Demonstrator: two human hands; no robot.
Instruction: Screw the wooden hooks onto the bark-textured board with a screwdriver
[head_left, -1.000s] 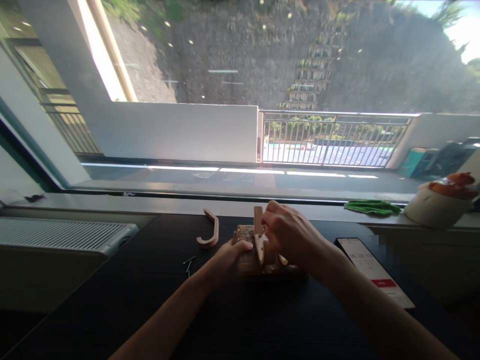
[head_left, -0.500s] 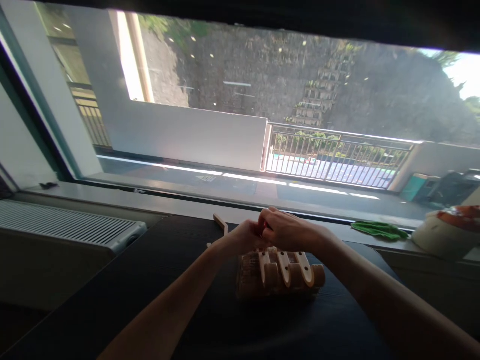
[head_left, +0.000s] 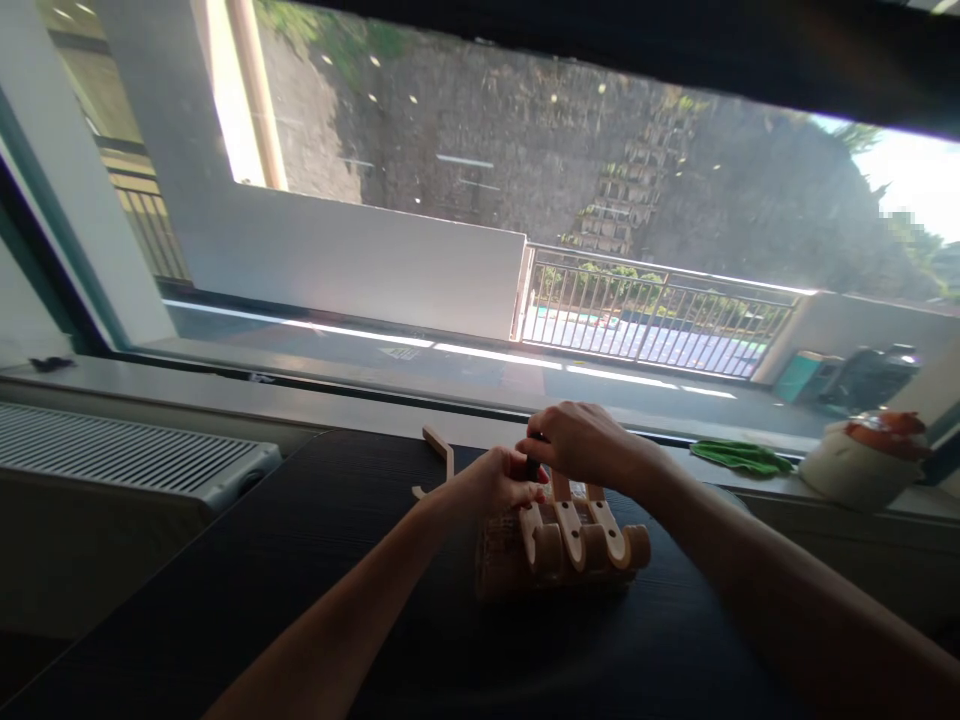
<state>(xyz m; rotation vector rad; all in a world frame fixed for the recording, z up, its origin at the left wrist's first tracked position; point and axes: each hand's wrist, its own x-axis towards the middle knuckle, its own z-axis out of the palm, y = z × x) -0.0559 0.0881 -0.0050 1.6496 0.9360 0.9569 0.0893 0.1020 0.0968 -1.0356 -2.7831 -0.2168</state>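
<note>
A wooden model (head_left: 574,540) with curved pale arms, dark round studs and brown rounded rollers lies on a dark table (head_left: 247,560). At its far left side my left hand (head_left: 508,478) is closed, its fingertips by one of the arms. Whatever it pinches is hidden. Just above, my right hand (head_left: 577,440) has its fingers closed on a small dark object (head_left: 532,464) pointing down between the two hands. Its kind does not show. Left of my left hand lies an angled wooden strip (head_left: 441,447), with a smaller pale piece (head_left: 418,492) beside it.
Beyond the table runs a white window sill (head_left: 360,415) under a large window. A green cloth (head_left: 741,457) and a pale pot (head_left: 855,465) with an orange-brown top sit on it at right. A white radiator (head_left: 142,445) stands at left.
My right hand has risen slightly off my left, and the dark object now shows between them. More of the model's far side is visible. The view has shifted slightly.
</note>
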